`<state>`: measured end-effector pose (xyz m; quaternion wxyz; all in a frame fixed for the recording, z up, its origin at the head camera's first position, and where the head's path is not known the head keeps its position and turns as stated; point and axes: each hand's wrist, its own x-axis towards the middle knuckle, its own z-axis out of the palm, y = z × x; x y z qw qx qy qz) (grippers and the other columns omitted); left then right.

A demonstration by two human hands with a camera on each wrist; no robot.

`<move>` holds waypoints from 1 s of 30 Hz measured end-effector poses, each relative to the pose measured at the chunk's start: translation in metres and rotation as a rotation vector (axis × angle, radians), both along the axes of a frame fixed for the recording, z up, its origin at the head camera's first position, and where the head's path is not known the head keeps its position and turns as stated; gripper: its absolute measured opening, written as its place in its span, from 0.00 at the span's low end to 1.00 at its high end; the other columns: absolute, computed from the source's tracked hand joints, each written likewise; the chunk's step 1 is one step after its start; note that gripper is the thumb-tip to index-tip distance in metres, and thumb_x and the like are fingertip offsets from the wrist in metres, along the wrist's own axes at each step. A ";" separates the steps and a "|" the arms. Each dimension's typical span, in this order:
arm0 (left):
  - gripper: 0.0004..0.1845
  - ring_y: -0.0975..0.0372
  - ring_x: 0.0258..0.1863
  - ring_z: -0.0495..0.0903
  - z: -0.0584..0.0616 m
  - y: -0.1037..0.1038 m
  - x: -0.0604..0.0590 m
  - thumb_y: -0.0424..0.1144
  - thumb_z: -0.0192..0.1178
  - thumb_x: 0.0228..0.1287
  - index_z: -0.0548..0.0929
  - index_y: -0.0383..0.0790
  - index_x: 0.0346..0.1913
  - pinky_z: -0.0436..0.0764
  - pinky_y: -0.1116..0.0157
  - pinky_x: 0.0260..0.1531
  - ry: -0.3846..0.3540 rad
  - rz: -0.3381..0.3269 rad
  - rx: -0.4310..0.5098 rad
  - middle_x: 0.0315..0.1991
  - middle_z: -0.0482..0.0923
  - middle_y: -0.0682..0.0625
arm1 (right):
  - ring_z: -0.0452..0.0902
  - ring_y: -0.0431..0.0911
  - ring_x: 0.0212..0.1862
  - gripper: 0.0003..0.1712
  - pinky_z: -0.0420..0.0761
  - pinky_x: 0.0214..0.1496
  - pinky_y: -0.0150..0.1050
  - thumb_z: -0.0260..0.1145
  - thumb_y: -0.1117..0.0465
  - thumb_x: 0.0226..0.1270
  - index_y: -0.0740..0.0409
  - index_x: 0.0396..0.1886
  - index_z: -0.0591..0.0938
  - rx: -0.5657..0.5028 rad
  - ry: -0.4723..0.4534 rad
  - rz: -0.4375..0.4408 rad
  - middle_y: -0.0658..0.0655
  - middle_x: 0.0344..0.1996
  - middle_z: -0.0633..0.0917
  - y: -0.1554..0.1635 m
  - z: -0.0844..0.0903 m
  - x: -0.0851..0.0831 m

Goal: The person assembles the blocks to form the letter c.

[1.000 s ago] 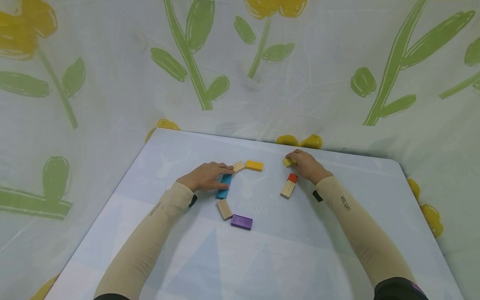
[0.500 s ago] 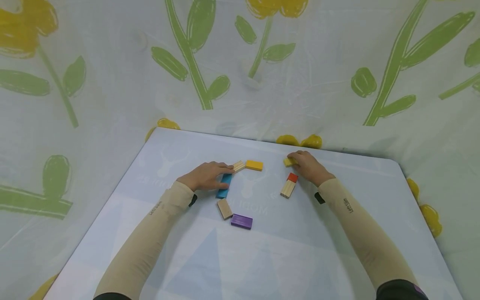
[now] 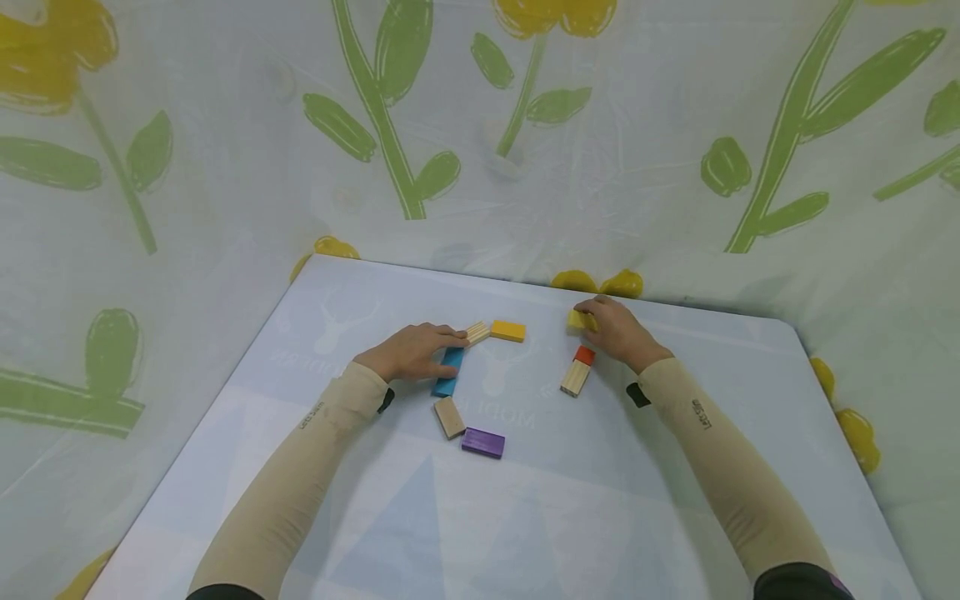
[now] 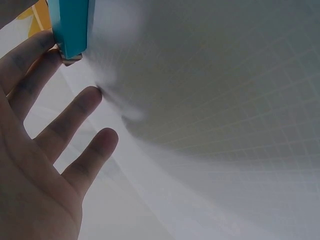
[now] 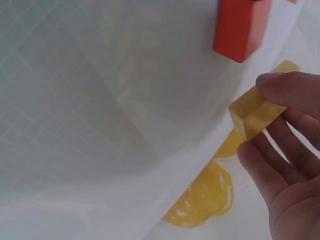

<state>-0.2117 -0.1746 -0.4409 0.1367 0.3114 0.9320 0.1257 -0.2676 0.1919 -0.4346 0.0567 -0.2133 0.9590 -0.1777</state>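
Observation:
My right hand (image 3: 615, 331) pinches a yellow wooden block (image 5: 260, 111) between thumb and fingers, near the table's far edge. Just below it lies a red block (image 3: 585, 355), touching a plain striped wooden block (image 3: 576, 378). With fairly straight, spread fingers, my left hand (image 3: 412, 352) rests at a blue block (image 3: 448, 372). In the left wrist view, two fingertips touch the end of that blue block, while the other fingers stand apart from it. A second striped wooden block (image 3: 477, 333) lies by the left fingertips, with an orange-yellow block (image 3: 508, 331) at its right end.
Nearer the person, a plain wooden block (image 3: 449, 418) meets a purple block (image 3: 483, 443) at its corner. All blocks are on a pale table (image 3: 585, 517) with printed patterns. A flower-printed curtain (image 3: 630, 192) hangs close behind the far edge.
My right hand has shifted slightly, and the yellow block in it has turned and now appears tilted. The left hand and the other blocks have stayed in place.

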 end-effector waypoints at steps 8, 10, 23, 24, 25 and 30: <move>0.31 0.54 0.65 0.63 0.001 0.000 0.001 0.55 0.59 0.61 0.69 0.51 0.66 0.64 0.53 0.62 0.001 -0.003 0.013 0.67 0.63 0.55 | 0.72 0.50 0.48 0.26 0.75 0.53 0.46 0.67 0.63 0.59 0.59 0.59 0.74 -0.063 0.052 -0.018 0.57 0.48 0.78 0.002 0.009 0.002; 0.31 0.54 0.65 0.63 0.000 0.000 0.001 0.55 0.59 0.61 0.69 0.51 0.66 0.64 0.52 0.62 0.000 -0.002 0.015 0.68 0.63 0.55 | 0.72 0.50 0.48 0.27 0.76 0.52 0.46 0.67 0.63 0.59 0.57 0.59 0.74 -0.079 0.065 -0.019 0.56 0.46 0.78 0.001 0.010 0.002; 0.31 0.55 0.66 0.62 0.000 0.001 0.001 0.55 0.58 0.61 0.68 0.52 0.67 0.63 0.53 0.63 -0.015 0.015 -0.005 0.68 0.61 0.56 | 0.73 0.50 0.49 0.27 0.77 0.51 0.46 0.67 0.59 0.61 0.54 0.60 0.73 -0.092 0.034 0.000 0.56 0.49 0.77 -0.017 0.015 0.012; 0.31 0.55 0.66 0.62 0.000 0.001 0.001 0.55 0.58 0.61 0.68 0.52 0.67 0.63 0.53 0.63 -0.014 0.014 -0.007 0.68 0.61 0.56 | 0.73 0.50 0.49 0.27 0.77 0.51 0.45 0.67 0.59 0.61 0.54 0.61 0.73 -0.086 0.028 0.001 0.56 0.49 0.77 -0.018 0.015 0.013; 0.31 0.55 0.66 0.62 0.000 0.001 0.001 0.55 0.58 0.61 0.68 0.52 0.67 0.63 0.53 0.63 -0.013 0.014 -0.009 0.68 0.61 0.57 | 0.73 0.50 0.49 0.28 0.77 0.51 0.45 0.67 0.59 0.61 0.54 0.61 0.73 -0.083 0.017 0.001 0.56 0.49 0.76 -0.020 0.015 0.014; 0.31 0.54 0.66 0.61 0.000 0.000 0.000 0.56 0.58 0.61 0.68 0.52 0.67 0.62 0.52 0.63 -0.014 0.010 -0.009 0.68 0.61 0.56 | 0.73 0.49 0.49 0.29 0.77 0.50 0.44 0.68 0.59 0.60 0.54 0.61 0.72 -0.081 0.022 0.042 0.55 0.50 0.75 -0.029 0.014 0.018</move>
